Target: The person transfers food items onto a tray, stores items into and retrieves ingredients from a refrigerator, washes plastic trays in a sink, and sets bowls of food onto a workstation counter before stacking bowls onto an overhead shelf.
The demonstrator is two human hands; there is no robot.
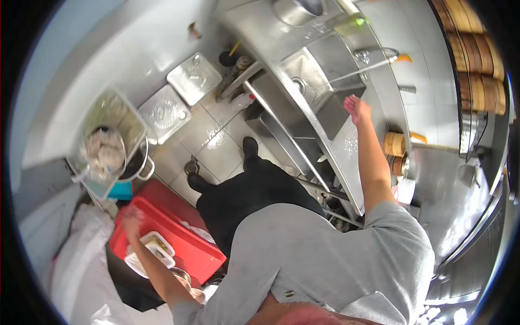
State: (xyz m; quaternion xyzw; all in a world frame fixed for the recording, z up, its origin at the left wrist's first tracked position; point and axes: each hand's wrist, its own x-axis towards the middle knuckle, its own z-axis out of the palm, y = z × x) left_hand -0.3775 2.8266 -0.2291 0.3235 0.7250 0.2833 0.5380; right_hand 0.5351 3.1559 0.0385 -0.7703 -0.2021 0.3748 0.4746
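My right hand (357, 109) is raised over the edge of the steel sink (346, 103), its fingers drawn together; whatever may be in them is too small to make out. On the other side, my left hand (131, 219) is smeared by motion above the red lid (189, 252) of a bin, near two white trays (153, 252) with food in them. Beyond that hand stands a clear tub (116, 103) with a colander of pale food (104, 151) on it.
Two steel lids (165, 114) lean by the wall at the upper left. Bamboo steamers (474, 65) fill a shelf at the right. A plastic bottle (242, 101) stands under the counter. A round drain (192, 166) is near my feet on the tiled floor (216, 157).
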